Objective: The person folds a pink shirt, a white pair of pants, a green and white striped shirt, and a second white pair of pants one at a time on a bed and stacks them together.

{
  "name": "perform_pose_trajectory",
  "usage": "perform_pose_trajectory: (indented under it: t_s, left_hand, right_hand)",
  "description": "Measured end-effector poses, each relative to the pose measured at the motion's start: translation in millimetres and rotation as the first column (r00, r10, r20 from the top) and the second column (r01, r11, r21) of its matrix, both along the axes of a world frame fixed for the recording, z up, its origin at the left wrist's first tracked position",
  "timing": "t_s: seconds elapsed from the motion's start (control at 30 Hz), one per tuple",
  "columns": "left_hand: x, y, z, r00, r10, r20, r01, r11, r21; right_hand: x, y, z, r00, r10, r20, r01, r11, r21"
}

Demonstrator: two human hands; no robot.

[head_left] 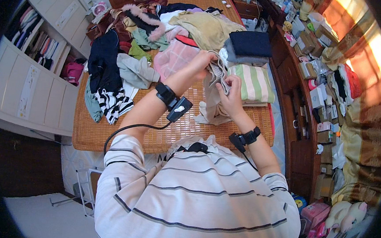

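Both my hands hold a beige garment with a gathered elastic waistband, perhaps trousers (211, 109), over the near right part of a bed. My left hand (202, 63) is closed on the far end of the waistband; some of its fingers are hidden behind the cloth. The near end of the band is pinched in my right hand (232, 96). Below, the rest of the garment hangs down and spreads on the mat. Right beside it lies a folded green-and-white striped piece (254, 82). Behind that, a folded dark navy garment (250, 43) tops a grey one (243, 57).
A bamboo mat (163, 132) covers the bed. Loose clothes heap across its far and left parts, among them a pink checked piece (175, 58), a tan one (201, 29) and a navy one (104, 62). A white wardrobe (14, 73) stands left, a cluttered wooden cabinet (296, 95) right.
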State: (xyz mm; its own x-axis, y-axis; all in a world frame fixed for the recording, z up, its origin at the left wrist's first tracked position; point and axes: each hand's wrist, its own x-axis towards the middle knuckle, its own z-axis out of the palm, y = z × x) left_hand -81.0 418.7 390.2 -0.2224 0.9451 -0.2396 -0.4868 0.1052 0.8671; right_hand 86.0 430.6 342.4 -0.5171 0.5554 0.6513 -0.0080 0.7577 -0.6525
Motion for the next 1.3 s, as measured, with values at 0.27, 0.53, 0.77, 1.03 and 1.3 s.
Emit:
perform_pose_trajectory:
  t_s: [0.27,0.53,0.77,1.03,1.3]
  left_hand:
    - [21,-3,-6,0.892,0.151,0.427,-0.186,0.982,0.041]
    - [21,-24,-5,0.866,0.270,0.421,-0.333,0.939,0.084]
    - [10,-38,-7,0.851,0.269,0.451,-0.353,0.929,0.113]
    - [-10,-66,7,0.834,0.398,0.382,-0.458,0.885,0.077]
    - [-14,-97,20,0.908,0.404,0.112,-0.404,0.914,-0.027]
  right_hand:
    - [-6,-2,-15,0.946,-0.321,-0.040,0.323,0.944,0.062]
    - [-23,-5,-28,0.949,-0.237,-0.208,0.220,0.970,-0.104]
    - [-44,-18,-32,0.928,-0.209,-0.309,0.127,0.956,-0.266]
    - [-37,-14,1,0.918,0.023,-0.396,-0.238,0.831,-0.503]
    - [-43,11,21,0.918,0.064,-0.391,-0.268,0.827,-0.494]
